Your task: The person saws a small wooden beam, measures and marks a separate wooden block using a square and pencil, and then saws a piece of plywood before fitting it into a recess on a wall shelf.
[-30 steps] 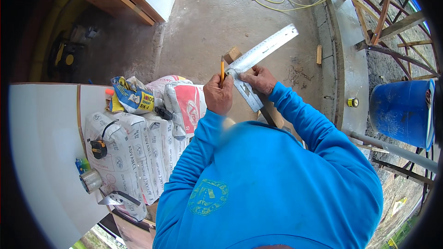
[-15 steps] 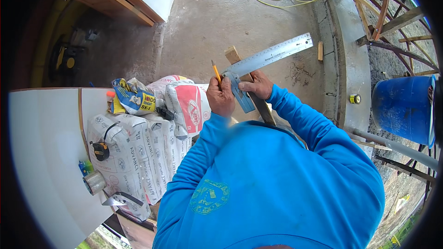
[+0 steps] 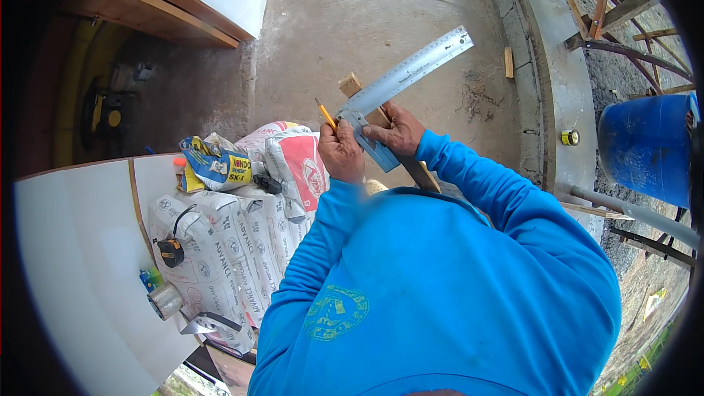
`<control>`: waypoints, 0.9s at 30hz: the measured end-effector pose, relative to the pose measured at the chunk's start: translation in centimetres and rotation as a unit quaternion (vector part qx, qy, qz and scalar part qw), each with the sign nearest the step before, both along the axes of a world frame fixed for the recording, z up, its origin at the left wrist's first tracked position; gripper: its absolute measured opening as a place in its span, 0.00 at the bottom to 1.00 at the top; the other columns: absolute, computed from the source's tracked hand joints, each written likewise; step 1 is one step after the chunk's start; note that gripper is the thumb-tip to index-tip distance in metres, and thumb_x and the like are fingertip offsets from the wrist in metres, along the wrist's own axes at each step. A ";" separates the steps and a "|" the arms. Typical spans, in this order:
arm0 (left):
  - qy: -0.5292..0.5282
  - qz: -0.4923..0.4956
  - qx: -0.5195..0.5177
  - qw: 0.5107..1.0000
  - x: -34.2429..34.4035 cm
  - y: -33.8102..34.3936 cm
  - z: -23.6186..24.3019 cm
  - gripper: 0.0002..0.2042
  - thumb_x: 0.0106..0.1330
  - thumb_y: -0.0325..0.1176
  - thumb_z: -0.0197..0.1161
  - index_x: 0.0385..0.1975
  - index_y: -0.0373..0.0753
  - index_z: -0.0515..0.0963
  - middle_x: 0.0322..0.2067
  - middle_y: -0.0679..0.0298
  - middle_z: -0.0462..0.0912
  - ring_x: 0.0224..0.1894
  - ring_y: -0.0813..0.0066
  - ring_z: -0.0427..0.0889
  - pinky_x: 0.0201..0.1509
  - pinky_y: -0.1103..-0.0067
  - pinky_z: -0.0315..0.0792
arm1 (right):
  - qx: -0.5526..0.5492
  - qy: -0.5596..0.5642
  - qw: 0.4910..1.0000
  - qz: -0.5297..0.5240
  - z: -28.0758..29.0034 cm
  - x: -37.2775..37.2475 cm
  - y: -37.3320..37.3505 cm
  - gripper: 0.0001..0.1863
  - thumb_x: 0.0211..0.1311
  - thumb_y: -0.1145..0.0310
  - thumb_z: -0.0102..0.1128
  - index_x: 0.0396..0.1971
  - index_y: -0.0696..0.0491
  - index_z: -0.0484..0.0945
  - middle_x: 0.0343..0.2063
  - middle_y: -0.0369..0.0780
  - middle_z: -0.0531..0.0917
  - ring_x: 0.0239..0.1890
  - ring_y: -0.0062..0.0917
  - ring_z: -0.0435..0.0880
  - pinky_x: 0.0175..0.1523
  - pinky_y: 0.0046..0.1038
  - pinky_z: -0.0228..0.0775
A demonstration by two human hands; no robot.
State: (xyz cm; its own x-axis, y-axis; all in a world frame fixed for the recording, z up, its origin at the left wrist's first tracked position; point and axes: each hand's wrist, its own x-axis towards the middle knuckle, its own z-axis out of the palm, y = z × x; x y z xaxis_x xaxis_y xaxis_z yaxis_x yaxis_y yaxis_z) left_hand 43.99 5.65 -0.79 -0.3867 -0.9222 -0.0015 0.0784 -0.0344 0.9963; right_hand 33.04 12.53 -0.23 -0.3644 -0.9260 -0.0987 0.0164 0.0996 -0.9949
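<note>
Left hand (image 3: pixel 342 152) pinches an orange pencil (image 3: pixel 325 114), its fingers touching the corner of a metal square (image 3: pixel 422 67). Over in the right hand (image 3: pixel 398 130), the thumb presses on the square's handle and the fingers curl in beside a wooden strip (image 3: pixel 418 171). The square lies across that strip, in front of the blue-sleeved chest, its ruled blade slanting away to the right.

Close by the left forearm, stacked white sacks (image 3: pixel 213 249) crowd that side, with a tape measure (image 3: pixel 171 252) and a blue-and-yellow packet (image 3: pixel 220 163) on top. Off to the right are a small tin (image 3: pixel 569 137) and a blue drum (image 3: pixel 645 147).

Half a second ago the blade's tip came near the short wood block (image 3: pixel 509 63); now it sits farther left of it, and the pencil leans more leftward.

Ahead of the blade, concrete floor (image 3: pixel 330 37) stretches to a coiled hose, bounded on the right by a low ledge (image 3: pixel 561 81).
</note>
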 end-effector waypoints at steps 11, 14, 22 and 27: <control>0.035 -0.016 0.073 0.997 0.4 0.7 1.7 0.06 0.59 0.30 0.45 0.26 0.34 0.65 0.19 0.66 0.68 0.20 0.84 0.67 0.20 0.86 0.64 | 0.015 0.065 0.997 -0.043 0.7 1.1 0.2 0.25 0.47 0.60 0.54 0.45 0.56 0.63 0.33 0.49 0.75 0.35 0.37 0.76 0.40 0.30 0.67; 0.085 -0.032 0.109 0.990 0.5 0.9 2.2 0.04 0.60 0.29 0.45 0.28 0.36 0.64 0.24 0.65 0.70 0.24 0.81 0.71 0.25 0.85 0.69 | 0.030 0.048 0.994 -0.091 0.7 1.6 -0.2 0.22 0.48 0.59 0.51 0.41 0.57 0.67 0.30 0.49 0.76 0.32 0.37 0.76 0.37 0.30 0.68; 0.109 -0.052 0.105 0.987 0.9 0.6 1.9 0.05 0.60 0.29 0.44 0.30 0.35 0.64 0.28 0.63 0.71 0.28 0.78 0.72 0.30 0.82 0.71 | 0.128 0.134 0.981 -0.056 2.7 1.4 -0.6 0.20 0.50 0.54 0.46 0.27 0.58 0.74 0.20 0.52 0.75 0.23 0.42 0.74 0.29 0.33 0.67; 0.091 -0.048 0.108 0.989 1.1 0.5 1.7 0.05 0.60 0.29 0.44 0.31 0.35 0.64 0.29 0.61 0.71 0.29 0.77 0.72 0.31 0.82 0.71 | 0.113 0.176 0.976 -0.053 3.6 1.5 -0.6 0.19 0.52 0.56 0.44 0.26 0.58 0.75 0.19 0.51 0.75 0.22 0.43 0.74 0.30 0.36 0.66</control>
State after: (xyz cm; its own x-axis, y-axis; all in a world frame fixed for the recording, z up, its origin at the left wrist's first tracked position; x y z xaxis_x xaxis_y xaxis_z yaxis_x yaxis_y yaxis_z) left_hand 45.13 6.10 0.94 -0.4852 -0.8667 -0.1161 0.2411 -0.2602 0.9350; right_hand 34.56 11.95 3.38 -0.5050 -0.8504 -0.1477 -0.3006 0.3337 -0.8935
